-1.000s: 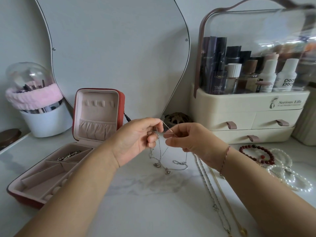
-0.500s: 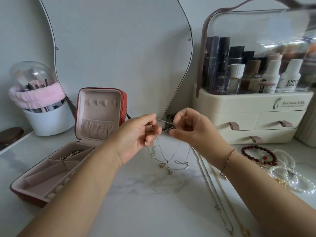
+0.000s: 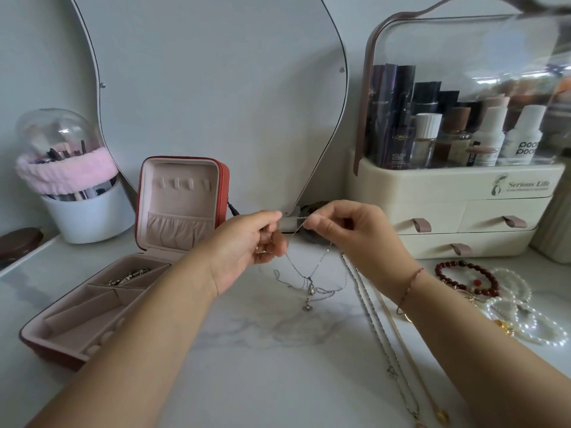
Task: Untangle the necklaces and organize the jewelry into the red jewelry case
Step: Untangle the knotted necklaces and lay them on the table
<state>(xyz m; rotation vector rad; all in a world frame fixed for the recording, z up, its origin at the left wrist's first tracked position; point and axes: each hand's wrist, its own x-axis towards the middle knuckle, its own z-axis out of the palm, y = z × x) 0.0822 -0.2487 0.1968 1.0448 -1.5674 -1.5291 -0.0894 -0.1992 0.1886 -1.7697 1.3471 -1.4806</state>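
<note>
Over the middle of the desk [image 3: 278,372], tangled necklaces [image 3: 309,284]: fine silver chains hang in loops from both hands, and their pendants reach down to about the marble top.
Grip: the left hand [image 3: 247,247] and the right hand [image 3: 350,233] each pinch the chain between thumb and fingertips, with a short taut stretch between them.
Handling: probably very light, limp and slippery. The links look thin enough to kink or snap under a hard pull.
Where to hold: likely close on either side of a knot, not by the pendants, so the loops can slacken.
Red jewelry case [image 3: 182,208]: open near the left edge, lid upright. One small piece lies in a rear compartment; the nearer ones look free.
Right side: two long chains [image 3: 381,332] run toward the front edge, just beside the right forearm. A red bead bracelet [image 3: 463,278] and pearl strands [image 3: 528,319] lie further right.
Back edge: the mirror [image 3: 216,88] and the cosmetic organiser [image 3: 463,211] stand close behind the hands.
Open room: bare marble lies between the forearms, toward the front edge. A sweep of the right arm could drag the long chains.
</note>
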